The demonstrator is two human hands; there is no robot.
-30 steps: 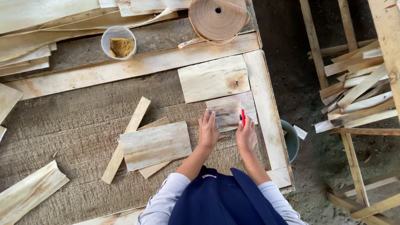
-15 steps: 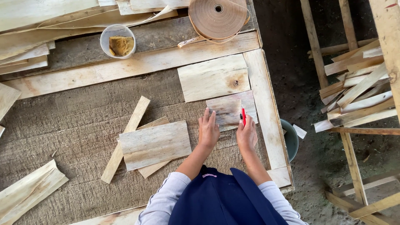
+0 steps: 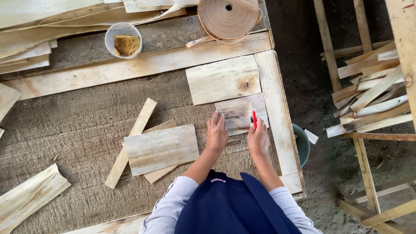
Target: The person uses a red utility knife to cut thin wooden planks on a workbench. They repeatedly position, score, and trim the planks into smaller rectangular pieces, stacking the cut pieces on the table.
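Person knelt at the bench, both hands on a small pale grey-streaked rectangular veneer sheet [image 3: 238, 113]. It lay flat on the rough grey work surface [image 3: 78, 121], its top edge touching a larger pale veneer panel with a dark knot [image 3: 223, 79], its right edge against a long light wood strip [image 3: 277, 117] that ran along the bench side.

Left hand [image 3: 216, 133] was flat, fingers spread and pressed on the sheet's lower left corner. Right hand [image 3: 258, 139] was closed round a red-handled cutter [image 3: 254, 119], tip pointing up over the sheet's right edge. Couldn't tell whether the blade was touching the wood.

Judgement on doing it well: the pinning hand looked right, weight down and clear of the cut line. Thin veneer would split along the grain, so light passes with the blade held low seemed safer than one hard pull. Fingers needed to stay left of the blade path.

So the sheet sat directly under and just ahead of both hands, left hand on it, right hand at its right edge.

Nearby: a wider pale plank across thin slats [image 3: 161, 148] to the left, well apart from the hands; a clear plastic tub with a brown lump inside [image 3: 123, 40] and a large brown tape roll [image 3: 228, 17] at the far side
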